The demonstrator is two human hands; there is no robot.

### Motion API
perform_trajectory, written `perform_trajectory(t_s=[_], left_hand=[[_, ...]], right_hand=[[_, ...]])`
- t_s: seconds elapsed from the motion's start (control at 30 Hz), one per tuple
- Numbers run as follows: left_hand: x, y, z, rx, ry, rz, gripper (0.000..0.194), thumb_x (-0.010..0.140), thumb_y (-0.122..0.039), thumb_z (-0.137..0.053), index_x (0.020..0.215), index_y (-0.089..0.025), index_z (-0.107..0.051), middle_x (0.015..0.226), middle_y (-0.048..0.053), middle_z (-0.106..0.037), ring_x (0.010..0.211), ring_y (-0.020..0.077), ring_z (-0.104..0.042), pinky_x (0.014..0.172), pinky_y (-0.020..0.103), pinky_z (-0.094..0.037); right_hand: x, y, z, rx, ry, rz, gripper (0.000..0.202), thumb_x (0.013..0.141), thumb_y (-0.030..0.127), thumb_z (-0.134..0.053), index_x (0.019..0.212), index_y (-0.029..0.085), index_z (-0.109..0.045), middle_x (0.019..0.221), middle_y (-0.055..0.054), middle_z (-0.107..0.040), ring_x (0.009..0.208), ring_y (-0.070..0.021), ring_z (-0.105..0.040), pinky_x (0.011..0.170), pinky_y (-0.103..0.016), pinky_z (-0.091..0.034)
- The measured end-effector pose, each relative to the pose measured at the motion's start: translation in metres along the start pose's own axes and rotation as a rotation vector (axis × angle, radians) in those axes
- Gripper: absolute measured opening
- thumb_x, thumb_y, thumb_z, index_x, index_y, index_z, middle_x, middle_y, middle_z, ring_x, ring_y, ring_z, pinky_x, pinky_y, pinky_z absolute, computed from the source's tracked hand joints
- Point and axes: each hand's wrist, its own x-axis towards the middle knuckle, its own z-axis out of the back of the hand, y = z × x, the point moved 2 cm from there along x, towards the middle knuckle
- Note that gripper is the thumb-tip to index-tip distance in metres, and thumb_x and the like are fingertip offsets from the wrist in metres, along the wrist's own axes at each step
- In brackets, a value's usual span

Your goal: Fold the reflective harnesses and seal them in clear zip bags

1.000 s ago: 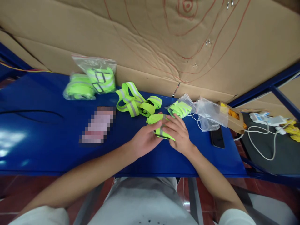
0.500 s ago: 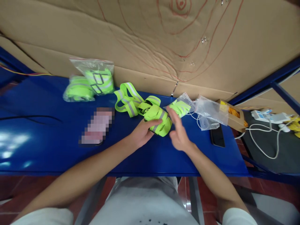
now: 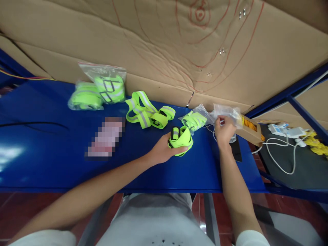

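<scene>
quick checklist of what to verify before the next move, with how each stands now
1. Left hand holding the green strap roll: ok.
2. Right hand at the clear bag: ok.
3. Firm grip on that bag: cannot tell.
4. Bag's mouth open: cannot tell.
5. Loose strap neatly coiled: not ok, it lies in loops.
6. Dark phone fully visible: not ok, partly covered.

Worktop: blue, glossy, light reflecting at its left end.
Cardboard panel: upright behind it, marked with curved red lines.
Pixelated item: pinkish, lying left of centre.
Black cable: far left.
Dark phone: flat, near the right end, partly hidden.
Black side surface: bears a looped white cable and yellow bundle.
Floor: red tiles.
</scene>
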Motion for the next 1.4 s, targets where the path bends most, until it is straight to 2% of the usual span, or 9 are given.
perform_trajectory(t_s=[0.13, 0.27, 0.37, 0.5, 0.67, 0.8, 1.03, 1.3, 1.4], left_hand=[[-0.001, -0.003, 0.001, 0.04, 0.087, -0.048, 0.047, 0.066, -0.039, -0.095, 0.1, -0.014, -0.075, 0.1, 0.008, -0.078, 0.094, 0.026, -0.072, 0.084, 0.032, -0.056], [-0.002, -0.008, 0.002, 0.085, 0.233, -0.051, 0.048, 0.066, -0.036, -0.093, 0.103, -0.014, -0.074, 0.099, 0.005, -0.077, 0.093, 0.0226, -0.07, 0.086, 0.032, -0.055], [0.002, -0.01, 0.007, 0.12, 0.288, -0.017, 0.047, 0.067, -0.036, -0.092, 0.103, -0.012, -0.073, 0.102, 0.006, -0.077, 0.094, 0.0218, -0.069, 0.089, 0.034, -0.055], [0.007, -0.01, 0.013, 0.165, 0.306, 0.027, 0.049, 0.069, -0.038, -0.091, 0.107, -0.012, -0.074, 0.106, 0.007, -0.078, 0.096, 0.0235, -0.071, 0.091, 0.035, -0.054], [0.0, -0.013, 0.008, 0.236, 0.394, 0.032, 0.046, 0.07, -0.038, -0.09, 0.104, -0.012, -0.074, 0.101, 0.005, -0.078, 0.093, 0.0225, -0.071, 0.086, 0.032, -0.055], [-0.01, -0.014, -0.001, 0.147, 0.513, 0.04, 0.042, 0.071, -0.038, -0.09, 0.102, -0.014, -0.075, 0.099, 0.004, -0.078, 0.091, 0.0206, -0.07, 0.085, 0.031, -0.055], [0.002, 0.007, 0.002, -0.105, 0.35, 0.231, 0.058, 0.063, -0.029, -0.096, 0.115, -0.018, -0.074, 0.111, 0.008, -0.077, 0.096, 0.0222, -0.072, 0.091, 0.037, -0.058], [0.007, 0.008, 0.007, -0.167, 0.202, 0.256, 0.055, 0.064, -0.029, -0.095, 0.114, -0.016, -0.076, 0.117, 0.011, -0.077, 0.11, 0.0285, -0.072, 0.101, 0.043, -0.055], [0.012, 0.007, 0.012, -0.092, 0.107, 0.136, 0.06, 0.067, -0.033, -0.094, 0.12, -0.015, -0.073, 0.124, 0.012, -0.076, 0.12, 0.0318, -0.069, 0.108, 0.046, -0.052]], right_hand=[[-0.027, 0.042, 0.025, 0.281, -0.098, 0.377, 0.013, 0.093, 0.028, -0.058, 0.093, 0.019, -0.067, 0.09, -0.006, -0.071, 0.085, -0.0225, -0.064, 0.092, -0.04, -0.043], [-0.058, 0.075, 0.028, 0.417, 0.298, 0.665, 0.008, 0.094, 0.017, -0.06, 0.094, 0.021, -0.066, 0.09, -0.003, -0.071, 0.087, -0.0207, -0.066, 0.085, -0.036, -0.043], [-0.062, 0.079, 0.027, 0.543, 0.482, 0.639, 0.01, 0.097, 0.017, -0.06, 0.099, 0.022, -0.069, 0.094, -0.004, -0.072, 0.088, -0.0195, -0.066, 0.082, -0.034, -0.047], [-0.056, 0.075, 0.028, 0.706, 0.453, 0.534, 0.009, 0.1, 0.026, -0.065, 0.102, 0.023, -0.073, 0.092, -0.003, -0.072, 0.079, -0.0167, -0.065, 0.075, -0.031, -0.052], [-0.061, 0.076, 0.028, 0.54, 0.291, 0.595, 0.015, 0.101, 0.027, -0.064, 0.108, 0.023, -0.076, 0.098, -0.007, -0.073, 0.085, -0.0195, -0.068, 0.081, -0.035, -0.055], [-0.066, 0.082, 0.029, 0.659, 0.45, 0.643, 0.016, 0.101, 0.027, -0.064, 0.109, 0.024, -0.078, 0.098, -0.007, -0.074, 0.091, -0.0203, -0.071, 0.081, -0.035, -0.056], [-0.058, 0.081, 0.037, 0.894, 0.633, 0.509, 0.015, 0.099, 0.027, -0.069, 0.108, 0.028, -0.081, 0.097, -0.003, -0.075, 0.087, -0.0167, -0.069, 0.076, -0.031, -0.056], [-0.068, 0.082, 0.042, 0.741, 0.517, 0.755, 0.03, 0.103, 0.019, -0.06, 0.126, 0.031, -0.074, 0.108, -0.006, -0.069, 0.098, -0.0183, -0.068, 0.082, -0.033, -0.057], [-0.071, 0.083, 0.041, 0.7, 0.509, 0.816, 0.032, 0.102, 0.016, -0.06, 0.128, 0.031, -0.072, 0.11, -0.007, -0.069, 0.099, -0.019, -0.067, 0.085, -0.035, -0.056]])
